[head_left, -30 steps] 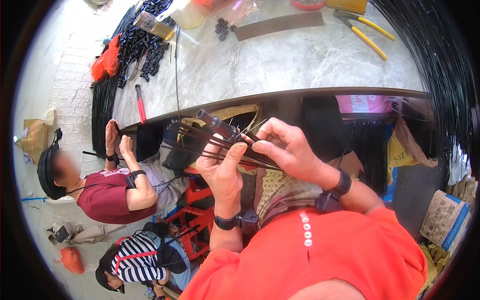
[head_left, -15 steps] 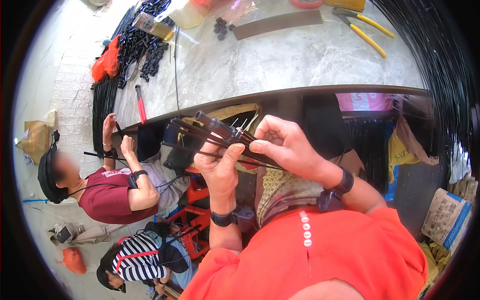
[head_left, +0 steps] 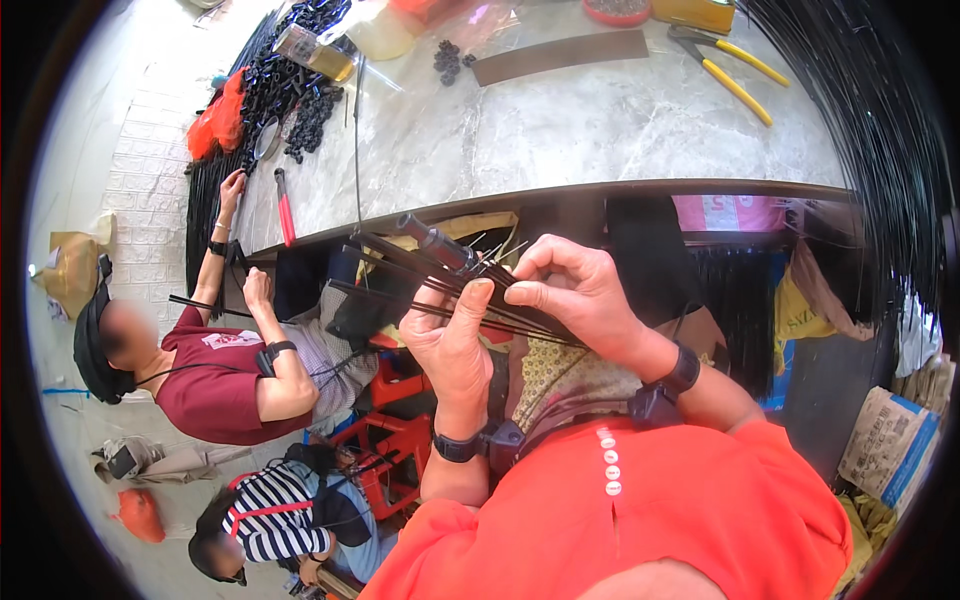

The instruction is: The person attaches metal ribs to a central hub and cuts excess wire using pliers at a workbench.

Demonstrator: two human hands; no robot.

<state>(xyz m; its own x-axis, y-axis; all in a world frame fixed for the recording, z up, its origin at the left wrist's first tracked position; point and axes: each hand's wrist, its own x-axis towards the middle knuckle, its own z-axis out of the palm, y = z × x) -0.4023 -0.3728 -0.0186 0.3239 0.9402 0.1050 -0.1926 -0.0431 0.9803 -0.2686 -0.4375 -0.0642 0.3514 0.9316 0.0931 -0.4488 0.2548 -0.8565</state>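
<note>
In front of my chest is what looks like a black umbrella frame: a short dark tube (head_left: 437, 246) with several thin black ribs (head_left: 400, 268) fanning out around it. My left hand (head_left: 452, 345) is closed around the bunched ribs, thumb pressed on top near the tube's collar. Just right of the collar, the thumb and forefinger of my right hand (head_left: 575, 295) pinch together at a rib. Thin bare metal ends (head_left: 492, 243) stick up between the hands. The fingertips partly hide where the ribs meet the tube.
Across the marble-look table (head_left: 640, 130) lie yellow-handled pliers (head_left: 735, 85), a dark flat strip (head_left: 560, 57), red-handled pliers (head_left: 285, 210) and a heap of small black parts (head_left: 290, 85). Long black rods (head_left: 870, 120) hang at the right. Two co-workers (head_left: 230, 370) sit at the left.
My hands have shifted slightly right with the frame, and more metal ends show between them. The nearer co-worker has stretched an arm toward the table.
</note>
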